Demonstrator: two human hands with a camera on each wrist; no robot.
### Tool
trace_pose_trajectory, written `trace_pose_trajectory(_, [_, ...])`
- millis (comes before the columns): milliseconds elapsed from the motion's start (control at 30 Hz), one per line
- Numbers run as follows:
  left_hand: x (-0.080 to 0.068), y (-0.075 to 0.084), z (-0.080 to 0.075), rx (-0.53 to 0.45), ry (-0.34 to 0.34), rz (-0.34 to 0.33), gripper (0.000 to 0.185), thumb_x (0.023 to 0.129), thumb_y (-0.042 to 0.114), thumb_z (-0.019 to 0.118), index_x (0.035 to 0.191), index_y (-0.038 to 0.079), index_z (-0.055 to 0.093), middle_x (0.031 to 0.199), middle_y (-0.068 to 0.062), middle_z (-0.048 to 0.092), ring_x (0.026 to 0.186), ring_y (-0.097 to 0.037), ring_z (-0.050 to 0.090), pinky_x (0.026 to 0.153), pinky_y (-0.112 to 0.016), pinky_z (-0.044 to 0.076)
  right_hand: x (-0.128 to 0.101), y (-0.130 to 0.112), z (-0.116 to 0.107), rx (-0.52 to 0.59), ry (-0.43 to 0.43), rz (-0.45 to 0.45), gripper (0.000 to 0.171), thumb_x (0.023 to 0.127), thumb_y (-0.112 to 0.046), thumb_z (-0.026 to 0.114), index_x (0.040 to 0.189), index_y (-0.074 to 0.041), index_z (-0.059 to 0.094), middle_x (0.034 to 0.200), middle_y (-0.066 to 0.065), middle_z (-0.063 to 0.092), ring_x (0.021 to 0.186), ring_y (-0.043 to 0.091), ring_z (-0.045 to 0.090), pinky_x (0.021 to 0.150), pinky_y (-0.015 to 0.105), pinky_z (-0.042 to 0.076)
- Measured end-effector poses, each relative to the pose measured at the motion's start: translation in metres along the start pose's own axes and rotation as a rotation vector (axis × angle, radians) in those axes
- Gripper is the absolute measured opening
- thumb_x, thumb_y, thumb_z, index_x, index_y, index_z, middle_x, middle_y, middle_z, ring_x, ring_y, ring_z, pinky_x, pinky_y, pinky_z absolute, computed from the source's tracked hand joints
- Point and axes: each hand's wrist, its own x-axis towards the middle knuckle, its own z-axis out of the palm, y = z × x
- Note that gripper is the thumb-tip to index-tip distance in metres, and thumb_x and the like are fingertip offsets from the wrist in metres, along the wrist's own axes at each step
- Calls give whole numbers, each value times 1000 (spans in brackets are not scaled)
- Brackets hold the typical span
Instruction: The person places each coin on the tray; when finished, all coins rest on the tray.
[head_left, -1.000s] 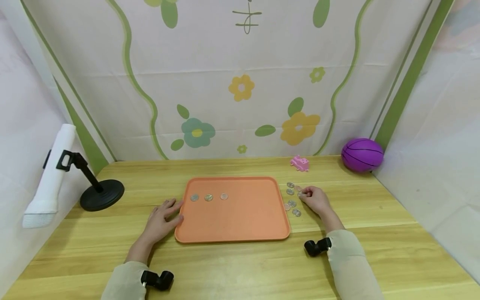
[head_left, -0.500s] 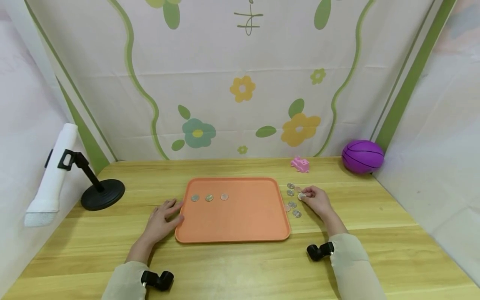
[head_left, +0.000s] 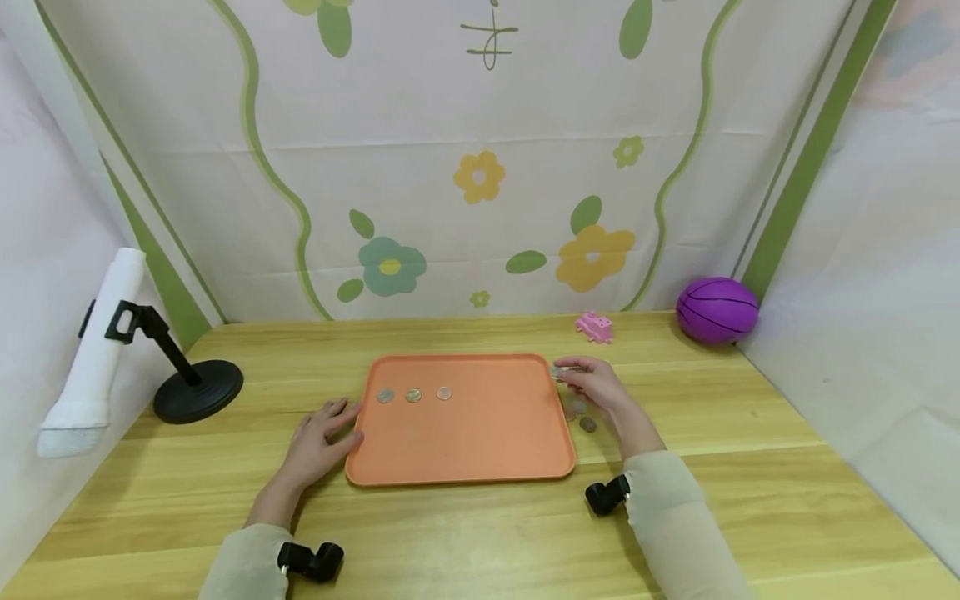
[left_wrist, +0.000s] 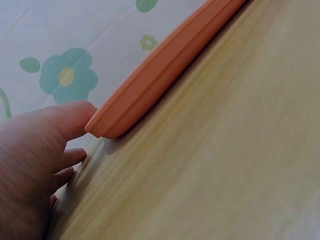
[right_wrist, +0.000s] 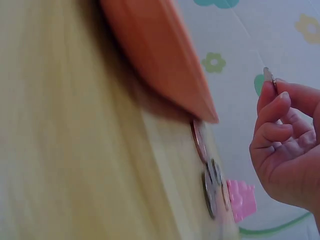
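At the far left of the desk (head_left: pixel 465 533) a white lamp (head_left: pixel 90 354) leans on a black stand with a round base (head_left: pixel 198 390). Next comes the left hand (head_left: pixel 318 442), lying flat on the wood with its fingers relaxed and holding nothing; the left wrist view shows the thumb touching the near left corner of the orange tray (head_left: pixel 465 450). Inside the tray, 3 coins (head_left: pixel 413 395) sit in a row near its far left edge. At the tray's far right corner the right hand (head_left: pixel 592 385) is raised just off the desk and pinches 1 coin (right_wrist: pixel 269 76) on edge between thumb and forefinger, the other fingers curled. Under and beside that hand, loose coins (head_left: pixel 588 424) lie on the desk just beside the tray's right rim. Behind them stands a small pink toy (head_left: pixel 595 327), and further right a purple ball (head_left: pixel 717 310) rests in the back corner against the flowered cloth backdrop (head_left: pixel 480 167).
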Motion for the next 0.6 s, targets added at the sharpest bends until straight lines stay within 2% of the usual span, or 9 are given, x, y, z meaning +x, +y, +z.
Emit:
trace_pose_trajectory(400, [-2, 4, -3, -8, 4, -6, 48, 84, 25, 57, 124, 1, 47, 129, -26, 32, 121, -43, 19, 93, -58, 5, 13, -17, 57, -16, -6, 16, 32, 83, -10, 58, 112, 4, 56, 83, 6, 62, 58, 10, 48, 54, 25, 39])
trace_pose_trajectory(600, [-1, 6, -2, 0, 2, -8, 48, 83, 25, 58, 124, 1, 47, 129, -26, 33, 121, -42, 19, 94, -58, 5, 17, -10, 91, -47, 4, -4, 27, 80, -8, 62, 105, 3, 61, 81, 6, 64, 71, 23, 56, 64, 33, 46])
